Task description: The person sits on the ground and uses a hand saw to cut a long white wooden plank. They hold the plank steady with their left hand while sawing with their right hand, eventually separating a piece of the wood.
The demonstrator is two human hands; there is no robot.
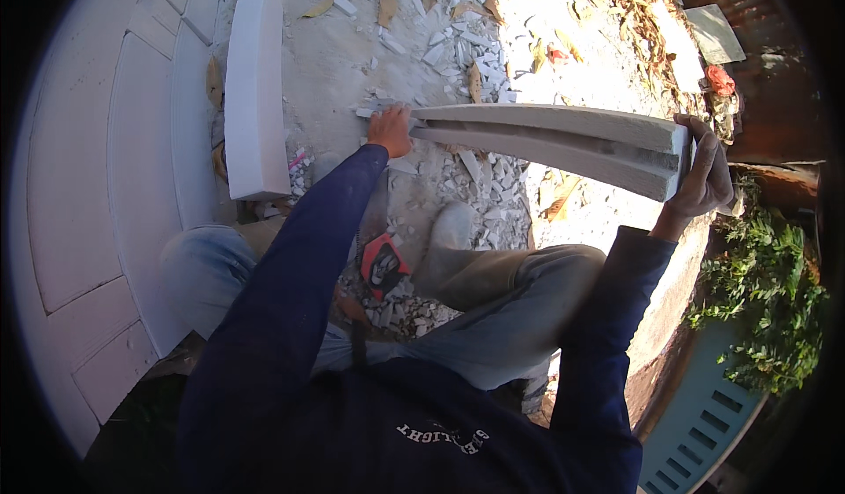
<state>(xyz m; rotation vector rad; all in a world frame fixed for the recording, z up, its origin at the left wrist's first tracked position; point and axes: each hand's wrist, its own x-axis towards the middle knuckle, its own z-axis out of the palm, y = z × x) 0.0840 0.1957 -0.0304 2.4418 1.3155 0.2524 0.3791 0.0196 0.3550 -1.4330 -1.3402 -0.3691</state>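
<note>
A long, pale lightweight concrete block (546,133) with a groove along its side spans between my hands, above the rubble-strewn ground. My right hand (704,175) is wrapped round its right end, fingers over the top corner. At the far left end, my left hand (392,130) closes on the block, its fingertips partly hidden. Between my legs lies a hand saw with a red and black handle (385,267), its blade pointing away from me below my left forearm.
Another white block (253,89) lies on the left beside the block wall (79,159). Broken white chips (475,170) and dry leaves cover much of the ground. Green plants (766,283) and a light-blue slotted object (704,428) are at the right.
</note>
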